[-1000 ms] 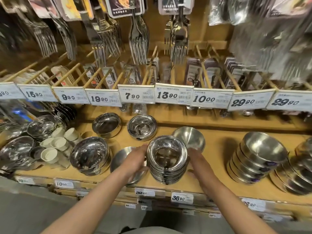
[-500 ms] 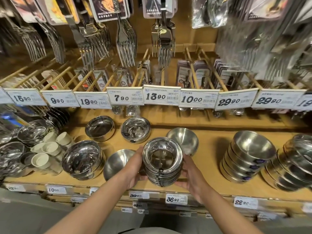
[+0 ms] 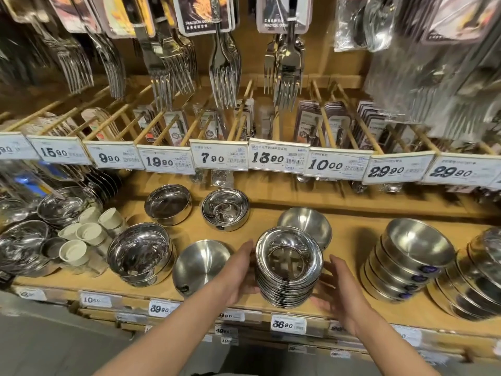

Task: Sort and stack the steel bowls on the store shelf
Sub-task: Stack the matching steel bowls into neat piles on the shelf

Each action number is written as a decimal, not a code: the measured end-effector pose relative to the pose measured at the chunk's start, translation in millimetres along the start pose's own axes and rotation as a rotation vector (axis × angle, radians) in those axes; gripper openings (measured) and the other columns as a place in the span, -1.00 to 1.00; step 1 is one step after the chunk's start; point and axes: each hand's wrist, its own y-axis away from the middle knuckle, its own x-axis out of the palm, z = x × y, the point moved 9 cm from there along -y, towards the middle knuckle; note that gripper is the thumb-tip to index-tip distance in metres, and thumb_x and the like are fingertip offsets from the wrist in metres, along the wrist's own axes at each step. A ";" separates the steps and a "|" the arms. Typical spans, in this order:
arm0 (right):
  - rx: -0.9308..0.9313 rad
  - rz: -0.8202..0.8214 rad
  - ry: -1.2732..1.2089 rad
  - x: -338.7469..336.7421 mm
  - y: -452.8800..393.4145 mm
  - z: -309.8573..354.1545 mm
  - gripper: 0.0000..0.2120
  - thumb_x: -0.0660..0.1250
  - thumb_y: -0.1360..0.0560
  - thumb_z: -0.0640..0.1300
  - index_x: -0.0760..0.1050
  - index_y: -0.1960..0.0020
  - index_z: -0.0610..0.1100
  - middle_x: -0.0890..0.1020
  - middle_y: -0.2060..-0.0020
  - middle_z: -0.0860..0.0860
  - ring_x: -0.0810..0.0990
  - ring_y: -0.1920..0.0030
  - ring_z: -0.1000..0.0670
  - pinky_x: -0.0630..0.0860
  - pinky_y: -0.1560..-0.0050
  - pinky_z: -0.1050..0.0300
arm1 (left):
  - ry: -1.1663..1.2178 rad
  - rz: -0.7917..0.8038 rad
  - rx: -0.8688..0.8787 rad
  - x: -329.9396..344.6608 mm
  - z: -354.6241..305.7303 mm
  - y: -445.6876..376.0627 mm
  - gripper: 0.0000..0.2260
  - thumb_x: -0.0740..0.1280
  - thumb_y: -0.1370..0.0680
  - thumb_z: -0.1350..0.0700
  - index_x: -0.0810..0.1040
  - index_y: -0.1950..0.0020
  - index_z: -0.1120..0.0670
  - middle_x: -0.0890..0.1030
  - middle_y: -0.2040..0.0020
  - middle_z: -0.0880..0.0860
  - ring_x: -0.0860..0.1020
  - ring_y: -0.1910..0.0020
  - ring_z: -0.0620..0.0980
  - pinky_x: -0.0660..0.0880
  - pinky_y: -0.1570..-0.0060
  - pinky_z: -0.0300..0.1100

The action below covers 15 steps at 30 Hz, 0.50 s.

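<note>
A stack of several shallow shiny steel bowls (image 3: 288, 267) stands near the front edge of the wooden shelf (image 3: 349, 240). My left hand (image 3: 238, 275) lies against the stack's left side with its fingers fairly straight. My right hand (image 3: 339, 289) is on the stack's right side. Its fingertips are at the stack's base, and a small gap shows between its thumb and the rim. A brushed steel bowl (image 3: 306, 223) tilts just behind the stack. Another brushed bowl (image 3: 200, 264) lies bottom up just left of my left hand.
Two shiny bowls (image 3: 168, 203) (image 3: 225, 208) sit at the back. Stacked shiny bowls (image 3: 139, 253) stand left, beside white cups (image 3: 84, 234). Tilted stacks of brushed bowls (image 3: 406, 259) (image 3: 479, 275) fill the right. Forks (image 3: 225, 66) hang above a row of price tags (image 3: 276, 158).
Both hands closed in on the stack from either side. My right hand's thumb has since eased slightly off the rim. The stack stays at the shelf's front.
</note>
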 end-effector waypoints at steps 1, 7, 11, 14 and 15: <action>0.024 -0.034 -0.010 -5.0 -5.6 0.9 -0.58 0.20 -0.60 0.22 0.59 -0.15 -0.09 0.68 0.04 -0.07 0.62 0.00 -0.04 0.67 0.19 0.02 | 0.016 -0.009 0.001 -5.5 -1.4 2.0 -0.54 0.07 -0.66 -0.22 0.59 -0.19 0.06 0.72 0.02 0.12 0.66 0.01 0.11 0.58 0.07 -0.06; 0.009 -0.128 0.094 -17.1 -51.4 22.6 -0.76 0.24 -0.66 -0.05 0.46 -0.15 -0.23 0.51 0.37 -0.12 0.43 0.50 -0.02 0.37 0.54 0.19 | 0.156 -0.189 0.047 -69.5 -11.9 31.0 -0.74 0.24 -0.66 -0.01 0.60 -0.10 0.15 0.66 0.08 0.13 0.66 0.32 -0.02 0.61 0.35 -0.14; 0.007 -0.254 0.064 -20.6 -78.1 33.1 -0.85 0.33 -0.61 -0.19 0.50 -0.12 -0.27 0.60 0.28 -0.16 0.53 0.39 -0.10 0.51 0.51 0.15 | 0.083 -0.284 0.095 -112.8 -19.0 54.9 -0.76 0.19 -0.68 0.05 0.59 -0.17 0.14 0.71 0.00 0.13 0.67 -0.02 0.10 0.62 0.13 -0.06; 0.028 -0.311 0.060 -21.6 -92.0 36.0 -0.94 0.37 -0.60 -0.23 0.52 -0.05 -0.20 0.65 0.11 -0.17 0.63 0.25 -0.10 0.57 0.38 0.15 | 0.073 -0.324 0.126 -136.8 -23.1 67.8 -0.74 0.17 -0.69 0.07 0.60 -0.19 0.14 0.68 -0.05 0.11 0.62 -0.04 0.06 0.61 0.03 -0.05; 0.035 -0.328 0.066 -22.5 -95.6 36.3 -0.92 0.37 -0.60 -0.23 0.54 -0.08 -0.21 0.66 0.05 -0.16 0.66 0.16 -0.11 0.59 0.26 0.11 | 0.074 -0.334 0.136 -144.3 -23.6 70.8 -0.73 0.17 -0.68 0.08 0.61 -0.20 0.16 0.67 0.00 0.09 0.60 0.00 0.03 0.60 0.01 -0.05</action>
